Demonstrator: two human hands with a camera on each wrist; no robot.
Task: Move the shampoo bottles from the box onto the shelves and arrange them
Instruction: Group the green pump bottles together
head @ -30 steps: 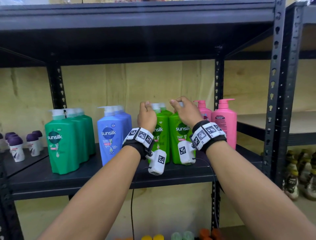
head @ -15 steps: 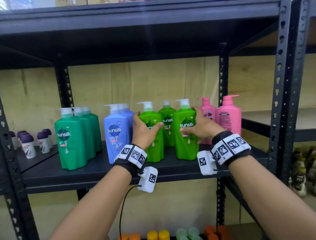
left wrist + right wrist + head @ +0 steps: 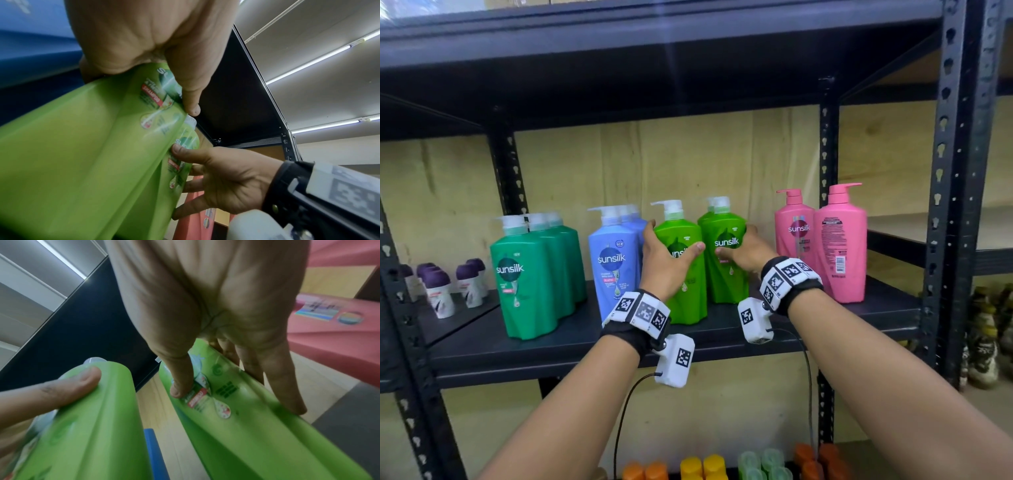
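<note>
Your left hand [image 3: 666, 260] grasps the front lime bottle [image 3: 685, 274] at frame centre on the shelf [image 3: 551, 342]; your right hand [image 3: 748, 255] grasps its neighbour [image 3: 726, 260]. Push unevenly and a tall bottle may tip into the pink bottles [image 3: 822, 246] at right.

Rear light-green bottle [image 3: 711, 209] mostly hidden behind the front one; bottom-shelf caps [image 3: 702, 466] cut off.

Glossy plastic bottles [image 3: 726, 263]; matt black metal shelf [image 3: 551, 346]; wooden backboard [image 3: 688, 161].
</note>
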